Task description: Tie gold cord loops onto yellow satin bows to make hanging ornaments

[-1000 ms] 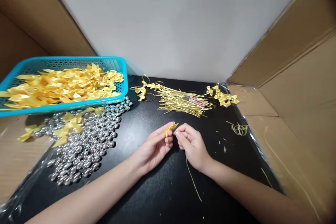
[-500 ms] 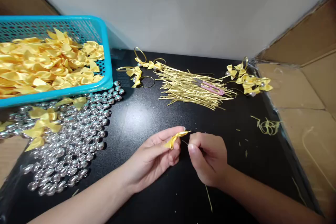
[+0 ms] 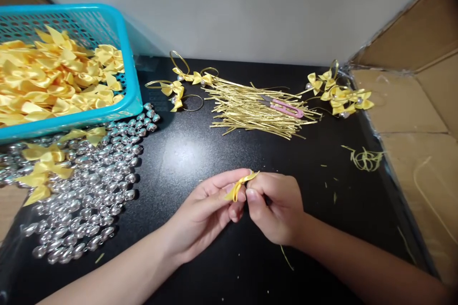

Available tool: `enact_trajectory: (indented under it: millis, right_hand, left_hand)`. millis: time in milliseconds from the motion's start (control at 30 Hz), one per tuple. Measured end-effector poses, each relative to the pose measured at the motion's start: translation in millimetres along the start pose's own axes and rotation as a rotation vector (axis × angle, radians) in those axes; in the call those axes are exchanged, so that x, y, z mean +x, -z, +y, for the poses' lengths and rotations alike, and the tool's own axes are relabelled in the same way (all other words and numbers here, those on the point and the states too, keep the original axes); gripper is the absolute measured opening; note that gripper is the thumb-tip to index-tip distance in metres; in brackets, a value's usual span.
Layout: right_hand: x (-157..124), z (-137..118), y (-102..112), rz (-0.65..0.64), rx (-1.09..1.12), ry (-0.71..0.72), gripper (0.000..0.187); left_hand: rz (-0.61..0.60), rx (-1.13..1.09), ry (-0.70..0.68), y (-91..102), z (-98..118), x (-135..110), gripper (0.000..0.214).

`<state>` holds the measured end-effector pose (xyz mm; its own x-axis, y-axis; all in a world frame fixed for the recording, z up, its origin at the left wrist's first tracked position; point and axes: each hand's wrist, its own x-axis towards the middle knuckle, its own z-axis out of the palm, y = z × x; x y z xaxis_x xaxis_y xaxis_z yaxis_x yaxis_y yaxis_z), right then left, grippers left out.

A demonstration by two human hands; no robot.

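Observation:
Between the thumb and fingers of my left hand (image 3: 211, 205) is a yellow ribbon bow (image 3: 238, 189), seen edge-on. My right hand (image 3: 275, 205) is closed in a pinch right beside the bow, its fingertips meeting those of the left. A thin yellowish thread (image 3: 287, 258) trails out below the right fist; the part inside the fingers is hidden. Both hands are above the black tabletop (image 3: 200, 276).
A blue basket (image 3: 130, 66) of yellow bows stands at the left, with silver beads (image 3: 82, 209) in front. Behind my hands lie gold twist ties (image 3: 246, 109) with pink thread snips (image 3: 284, 107). Finished bow loops (image 3: 173, 89) and tangled thread (image 3: 367, 158) lie nearby.
My right hand has moved left, up against the bow, closing the small gap where thread showed. The hanging thread end has risen. The view has shifted slightly.

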<state>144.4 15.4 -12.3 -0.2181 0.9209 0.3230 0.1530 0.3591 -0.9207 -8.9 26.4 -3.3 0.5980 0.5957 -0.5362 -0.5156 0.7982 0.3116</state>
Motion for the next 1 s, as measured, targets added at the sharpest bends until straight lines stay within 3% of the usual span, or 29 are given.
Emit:
enact_trajectory:
  millis: [567, 1000]
  right_hand:
    - [-0.8, 1.6, 0.6, -0.031, 0.08, -0.025, 0.023]
    - [-0.8, 0.1, 0.0, -0.039, -0.058, -0.017, 0.029]
  left_hand:
    - [-0.011, -0.027, -0.007, 0.0, -0.8, 0.5, 0.023]
    - [-0.001, 0.001, -0.014, 2.8, -2.7, -0.8, 0.022]
